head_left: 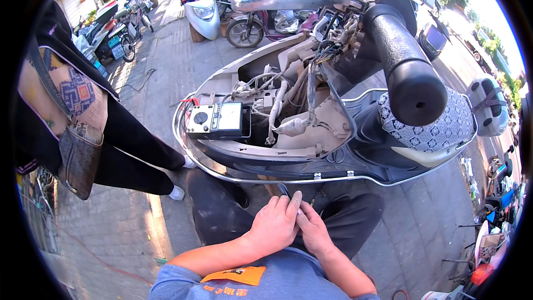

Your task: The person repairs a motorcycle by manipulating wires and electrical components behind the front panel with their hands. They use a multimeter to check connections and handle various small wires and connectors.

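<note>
Far left: a bystander (133,166) in dark trousers, brown bag (80,160) hanging in front. Next, multimeter (216,119), white face, resting at the left end of the scooter's opened front shell (327,143); red leads (189,101) by its upper-left corner. Wiring (284,95) lies exposed in the shell, right of the meter. Nearer, over the wearer's lap: left grip (273,221) and right grip (314,231), bare hands touching, fingers curled. Slim dark item (285,190) shows just beyond them; cannot tell whether either clasps it. Farther right: black handlebar end (416,86), patterned seat cover (444,119).
</note>
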Tool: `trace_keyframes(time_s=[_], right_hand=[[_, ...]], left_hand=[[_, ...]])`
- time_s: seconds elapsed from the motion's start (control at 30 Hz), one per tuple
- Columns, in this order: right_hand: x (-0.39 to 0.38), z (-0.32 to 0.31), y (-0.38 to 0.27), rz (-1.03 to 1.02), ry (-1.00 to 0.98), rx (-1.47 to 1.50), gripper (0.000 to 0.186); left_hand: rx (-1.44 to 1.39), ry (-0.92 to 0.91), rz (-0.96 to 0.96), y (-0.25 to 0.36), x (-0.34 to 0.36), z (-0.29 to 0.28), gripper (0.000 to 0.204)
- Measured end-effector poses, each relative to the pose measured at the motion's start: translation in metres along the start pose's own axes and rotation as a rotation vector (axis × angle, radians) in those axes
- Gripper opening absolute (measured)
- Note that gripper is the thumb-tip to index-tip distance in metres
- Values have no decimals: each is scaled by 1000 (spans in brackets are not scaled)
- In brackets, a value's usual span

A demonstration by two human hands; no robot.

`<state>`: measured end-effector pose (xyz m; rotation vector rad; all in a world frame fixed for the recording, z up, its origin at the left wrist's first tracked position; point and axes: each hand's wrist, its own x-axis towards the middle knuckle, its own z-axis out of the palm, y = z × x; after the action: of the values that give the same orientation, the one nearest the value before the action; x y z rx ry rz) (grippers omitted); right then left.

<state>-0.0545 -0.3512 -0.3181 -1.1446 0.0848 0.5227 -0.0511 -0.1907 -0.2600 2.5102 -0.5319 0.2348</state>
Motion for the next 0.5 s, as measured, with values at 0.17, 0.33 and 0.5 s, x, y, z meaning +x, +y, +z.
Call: trace_keyframes(time_s=[0.17,0.33,0.5], right_hand=[[-2,-7,2,25,125,110,29],[-26,-32,-38,16,188,329,30],[-42,-24,-87,10,110,411,32]], left_hand=[[-62,-258,1,5,3,-35,70],[-221,109,117,-18,68,-112,39],[-458,270,-101,-57,184,-130,56]])
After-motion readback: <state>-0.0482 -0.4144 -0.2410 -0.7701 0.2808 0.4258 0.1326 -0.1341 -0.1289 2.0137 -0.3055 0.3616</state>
